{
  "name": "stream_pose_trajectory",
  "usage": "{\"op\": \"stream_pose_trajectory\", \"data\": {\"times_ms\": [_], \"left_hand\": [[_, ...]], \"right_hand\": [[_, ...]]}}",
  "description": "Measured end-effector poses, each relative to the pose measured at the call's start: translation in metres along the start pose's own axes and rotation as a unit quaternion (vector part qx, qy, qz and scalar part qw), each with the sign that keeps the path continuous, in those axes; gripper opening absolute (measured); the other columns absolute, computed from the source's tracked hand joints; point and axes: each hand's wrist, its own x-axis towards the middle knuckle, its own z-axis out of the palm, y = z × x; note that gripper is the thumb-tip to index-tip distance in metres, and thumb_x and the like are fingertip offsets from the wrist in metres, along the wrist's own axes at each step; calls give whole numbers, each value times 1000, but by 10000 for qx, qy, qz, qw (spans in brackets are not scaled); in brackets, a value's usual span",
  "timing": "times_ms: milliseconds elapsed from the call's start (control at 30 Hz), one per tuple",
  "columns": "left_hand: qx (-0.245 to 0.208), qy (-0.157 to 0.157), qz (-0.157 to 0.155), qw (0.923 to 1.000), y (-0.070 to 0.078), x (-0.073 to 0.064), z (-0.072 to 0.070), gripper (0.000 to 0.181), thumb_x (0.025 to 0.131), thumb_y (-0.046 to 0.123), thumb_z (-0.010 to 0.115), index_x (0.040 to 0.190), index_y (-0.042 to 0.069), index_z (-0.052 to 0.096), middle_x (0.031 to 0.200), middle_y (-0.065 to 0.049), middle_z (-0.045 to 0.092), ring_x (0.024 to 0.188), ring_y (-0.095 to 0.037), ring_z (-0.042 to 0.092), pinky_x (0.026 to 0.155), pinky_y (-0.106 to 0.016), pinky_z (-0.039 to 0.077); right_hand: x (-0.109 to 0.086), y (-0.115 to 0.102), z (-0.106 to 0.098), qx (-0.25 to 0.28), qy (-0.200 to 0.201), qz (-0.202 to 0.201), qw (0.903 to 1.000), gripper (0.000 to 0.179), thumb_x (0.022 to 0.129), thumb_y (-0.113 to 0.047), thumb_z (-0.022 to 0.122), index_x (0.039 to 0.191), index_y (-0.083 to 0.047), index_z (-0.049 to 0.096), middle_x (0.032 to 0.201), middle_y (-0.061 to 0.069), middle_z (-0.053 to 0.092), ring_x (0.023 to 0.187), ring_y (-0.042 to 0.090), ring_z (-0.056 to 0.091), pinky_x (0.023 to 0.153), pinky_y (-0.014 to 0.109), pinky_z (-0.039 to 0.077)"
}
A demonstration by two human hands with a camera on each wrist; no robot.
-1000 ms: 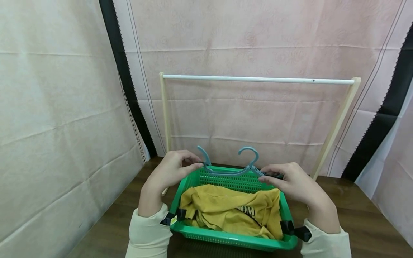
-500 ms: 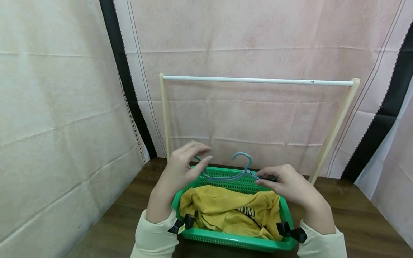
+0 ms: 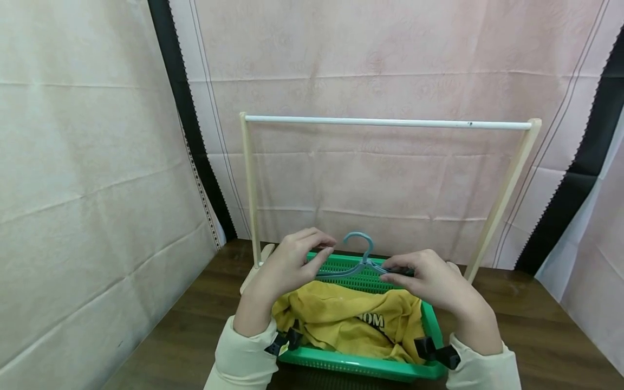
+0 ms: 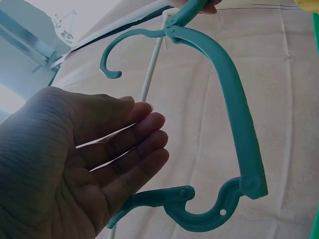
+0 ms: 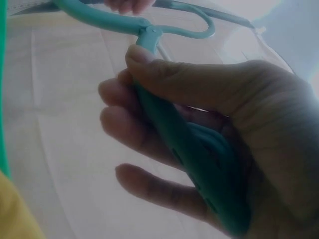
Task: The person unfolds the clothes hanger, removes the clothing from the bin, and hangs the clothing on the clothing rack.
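A blue-green folding clothes hanger is held over the basket, its hook upright. My right hand grips one arm of it between thumb and fingers; the right wrist view shows the hanger arm running across the palm. Beside the hanger's other arm is my left hand, fingers loosely bent. In the left wrist view this hand stands within the hanger's outline, its fingertips apart from the hook and upper arm; the lower jointed end passes behind the hand, so contact there is hidden. Below lies a folded yellow garment with dark lettering.
The green plastic basket stands on a brown wooden table. Behind it rises a rack with cream posts and a white horizontal bar. Pale cloth walls with black strips enclose the back and sides.
My left hand lets go of the hanger's left end and moves right, toward its middle. The right hand shifts slightly left, still holding the hanger, which drops a little.
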Motion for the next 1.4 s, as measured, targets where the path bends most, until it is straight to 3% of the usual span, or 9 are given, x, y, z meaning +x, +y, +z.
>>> {"op": "stream_pose_trajectory", "data": {"times_ms": [300, 567, 1200, 1400], "left_hand": [[113, -195, -204, 9995, -3, -1, -1, 14, 101, 12, 63, 112, 11, 71, 108, 3, 69, 99, -8, 65, 85, -26, 55], [307, -504, -448, 9973, -5, -2, -2, 14, 102, 18, 63, 112, 13, 72, 108, 5, 69, 102, -9, 65, 87, -28, 54], [363, -834, -771, 9929, -7, -3, -5, 16, 101, 22, 64, 112, 14, 73, 104, 7, 70, 95, -4, 63, 81, -24, 53], [282, -962, -845, 9914, -8, -5, -6, 17, 101, 22, 64, 112, 12, 73, 102, 6, 70, 94, -6, 63, 82, -31, 55]], "right_hand": [[-1, 5, -5, 344, 125, -377, 9986, 11, 94, -23, 73, 105, -25, 77, 89, -19, 72, 79, 2, 68, 67, 27, 56], [-1, 9, -6, 390, 252, -602, 9971, 10, 94, -22, 73, 103, -25, 77, 88, -19, 72, 76, 3, 67, 64, 27, 55], [-3, 11, -9, 169, 879, -1100, 9899, 17, 92, -9, 75, 102, -22, 78, 93, -15, 75, 81, 2, 70, 65, 25, 57], [-3, 11, -7, 112, 1009, -1238, 9871, 18, 90, -6, 76, 102, -19, 78, 94, -13, 75, 78, 4, 71, 65, 24, 57]]}}
